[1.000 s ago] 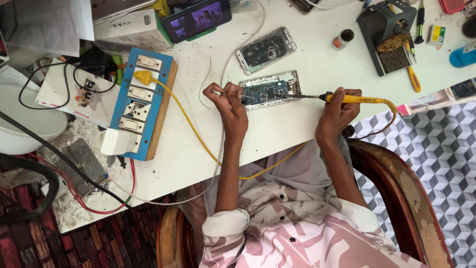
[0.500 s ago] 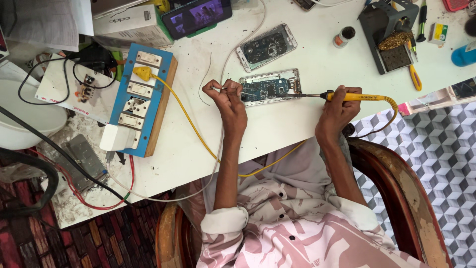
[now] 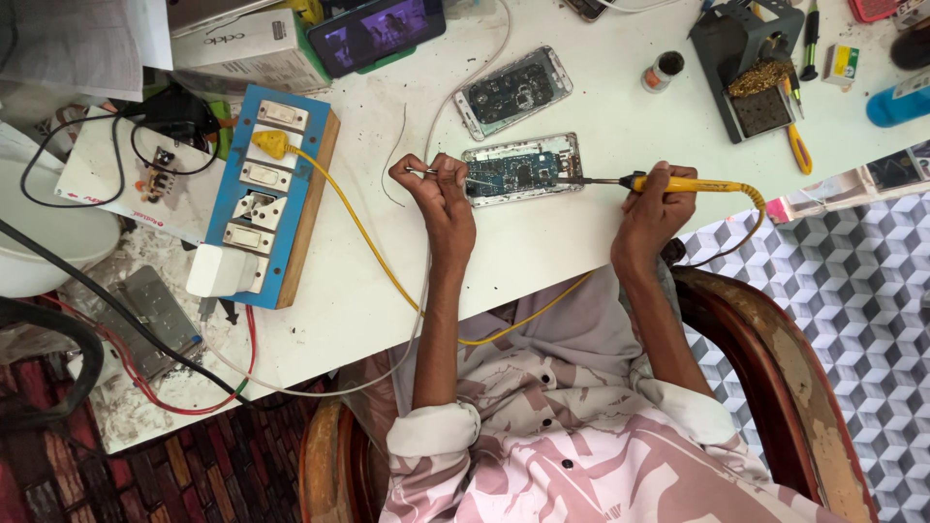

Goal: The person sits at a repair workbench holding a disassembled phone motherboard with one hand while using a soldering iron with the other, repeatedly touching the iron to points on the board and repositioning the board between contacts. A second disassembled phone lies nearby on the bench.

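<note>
Tweezers (image 3: 438, 175) and soldering iron (image 3: 668, 183) meet over opened phone (image 3: 521, 169) near table edge (image 3: 542, 269).

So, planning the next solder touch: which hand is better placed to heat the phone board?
Probably right: the right hand holds the soldering iron, tip at the phone board; the left hand holds tweezers.

Opened phone (image 3: 523, 168): back cover off, blue circuit board exposed, silver frame, flat on white bench, long axis approx. left-right. Soldering iron (image 3: 668, 183): yellow handle, metal tip pointing left, tip at phone's right edge, held near-horizontal; yellow cable off rear end. Tweezers (image 3: 441, 175): thin, metal, tips at board's left end, lying approx. level w/ board.
</note>
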The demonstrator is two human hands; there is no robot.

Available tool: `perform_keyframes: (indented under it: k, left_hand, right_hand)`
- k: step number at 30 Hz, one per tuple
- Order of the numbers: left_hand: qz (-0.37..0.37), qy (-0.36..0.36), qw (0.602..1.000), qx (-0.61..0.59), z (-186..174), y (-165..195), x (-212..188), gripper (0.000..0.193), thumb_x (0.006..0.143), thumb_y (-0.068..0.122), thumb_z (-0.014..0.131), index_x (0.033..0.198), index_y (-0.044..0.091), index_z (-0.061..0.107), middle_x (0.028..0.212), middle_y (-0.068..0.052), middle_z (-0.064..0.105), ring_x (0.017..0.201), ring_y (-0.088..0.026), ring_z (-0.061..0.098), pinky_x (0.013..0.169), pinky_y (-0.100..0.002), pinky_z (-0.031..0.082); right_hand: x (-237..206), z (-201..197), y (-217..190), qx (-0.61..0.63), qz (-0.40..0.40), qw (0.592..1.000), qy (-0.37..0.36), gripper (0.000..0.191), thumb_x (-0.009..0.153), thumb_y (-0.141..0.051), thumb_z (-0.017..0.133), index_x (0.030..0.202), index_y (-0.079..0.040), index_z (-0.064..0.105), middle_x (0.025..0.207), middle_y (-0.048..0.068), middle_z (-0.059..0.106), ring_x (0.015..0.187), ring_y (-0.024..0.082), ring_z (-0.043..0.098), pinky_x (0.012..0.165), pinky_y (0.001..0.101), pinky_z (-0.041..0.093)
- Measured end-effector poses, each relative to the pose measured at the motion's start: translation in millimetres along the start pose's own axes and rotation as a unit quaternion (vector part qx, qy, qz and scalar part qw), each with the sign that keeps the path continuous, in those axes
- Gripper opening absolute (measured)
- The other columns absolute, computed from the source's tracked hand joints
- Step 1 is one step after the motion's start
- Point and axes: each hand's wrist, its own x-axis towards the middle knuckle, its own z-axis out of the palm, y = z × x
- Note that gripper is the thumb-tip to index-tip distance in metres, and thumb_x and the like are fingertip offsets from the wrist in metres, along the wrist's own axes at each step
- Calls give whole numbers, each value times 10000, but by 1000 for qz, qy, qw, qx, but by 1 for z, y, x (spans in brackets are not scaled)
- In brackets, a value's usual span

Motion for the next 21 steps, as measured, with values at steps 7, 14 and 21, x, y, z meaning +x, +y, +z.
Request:
perform_keyframes:
  k: [7,14,21]
  left_hand:
    - [2,0,999,-34,-3,1,0,190,1143,91,392,1139,144,210,849,-48,384,839,-142,370,792,-259,358]
    - [18,-3,1000,-11,-5,-1,0,165,1144,93,367,1137,139,209,838,-48,379,819,-138,360,785,-263,357]
    - [10,3,1000,-22,-5,0,-3,166,1149,95,368,1128,134,207,841,-42,354,822,-136,355,809,-256,373]
  right_hand:
    - [-5,4,-6,-23,13,999,-31,204,1135,-200,517,1003,-50,476,695,44,545,504,91,523,456,236,435]
    - [-9,6,-8,-34,6,998,-45,232,1142,-215,525,994,-46,468,702,43,531,503,96,515,463,242,434]
    - [-14,7,-10,-42,-13,997,-57,233,1158,-232,514,1020,-48,472,730,33,528,545,88,518,498,235,440]
